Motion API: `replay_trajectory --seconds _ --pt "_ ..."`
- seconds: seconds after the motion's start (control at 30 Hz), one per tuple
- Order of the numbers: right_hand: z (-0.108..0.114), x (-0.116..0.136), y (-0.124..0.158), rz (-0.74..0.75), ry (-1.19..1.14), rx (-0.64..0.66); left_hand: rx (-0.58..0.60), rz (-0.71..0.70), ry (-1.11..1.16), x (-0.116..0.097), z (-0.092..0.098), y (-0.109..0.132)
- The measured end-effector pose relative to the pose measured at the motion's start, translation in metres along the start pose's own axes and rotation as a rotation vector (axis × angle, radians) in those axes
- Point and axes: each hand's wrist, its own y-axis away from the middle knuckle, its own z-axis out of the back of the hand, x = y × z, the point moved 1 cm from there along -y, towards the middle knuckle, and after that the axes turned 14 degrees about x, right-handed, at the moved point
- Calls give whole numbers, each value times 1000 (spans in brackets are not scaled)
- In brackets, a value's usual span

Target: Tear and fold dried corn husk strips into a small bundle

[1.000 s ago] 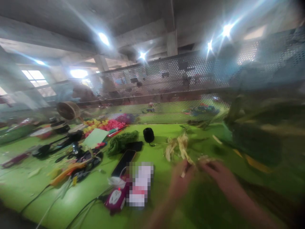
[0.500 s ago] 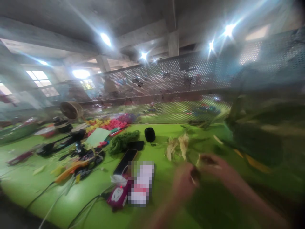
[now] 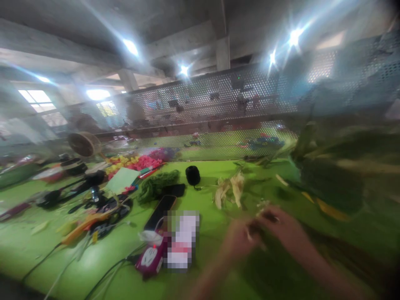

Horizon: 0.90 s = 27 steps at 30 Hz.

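Both hands are close together over the green table, right of centre and low in the view. My left hand [image 3: 242, 239] has its fingers closed, and a small pale bit shows at its fingertips. Beside it, my right hand [image 3: 279, 221] is pinched around something small and pale that blurs into its fingers. What either one grips is too smeared to name. Just beyond them lie dried pale husk-like pieces [image 3: 237, 187]. A black ball of thread [image 3: 193, 175] sits further left.
On the green table [image 3: 212, 250] are a purple power socket [image 3: 150, 259], a dark phone [image 3: 161, 211], green yarn [image 3: 159, 183], an orange glue gun [image 3: 84, 227] and cables. A large dark green bundle [image 3: 331, 179] stands at right. Behind runs a perforated screen [image 3: 200, 112].
The view has shifted, so the table items appear slightly further left. My hands have drawn closer together, their fingers now nearly touching.
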Motion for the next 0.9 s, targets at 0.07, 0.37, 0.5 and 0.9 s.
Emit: replay_trajectory --seconds 0.07,0.37,0.5,0.9 --pt "3 -4 -4 7 -113 -8 -90 38 104 5 2 -1" --pt "-10 6 2 -15 -25 205 -286 97 372 9 10 -4" --pt "-11 2 1 9 47 211 -303 77 522 12 3 -4" --pt "-7 3 2 1 -26 50 -171 107 531 1 5 -1"
